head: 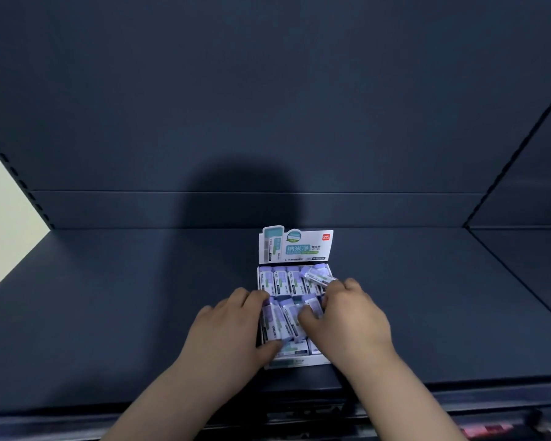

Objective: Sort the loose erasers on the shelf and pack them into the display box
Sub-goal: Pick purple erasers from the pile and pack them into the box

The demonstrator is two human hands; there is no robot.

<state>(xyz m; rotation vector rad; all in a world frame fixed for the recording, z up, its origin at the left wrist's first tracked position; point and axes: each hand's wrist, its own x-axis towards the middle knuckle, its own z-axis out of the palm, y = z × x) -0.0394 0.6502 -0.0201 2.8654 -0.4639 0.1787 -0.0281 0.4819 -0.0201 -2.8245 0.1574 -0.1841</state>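
Erasers (280,281) in white and purple wrappers filled a display box (295,361) on a dark blue shelf (109,313), its header card (296,246) upright behind. The left hand (226,329) gripped the front erasers (275,319) between curled fingers and thumb. The right hand (347,316) lay curled over the box's right side, fingertips touching a tilted eraser (317,275); whether it held anything could not be told.

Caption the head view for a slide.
Left hand and right hand arrange erasers in the display box on a dark shelf.
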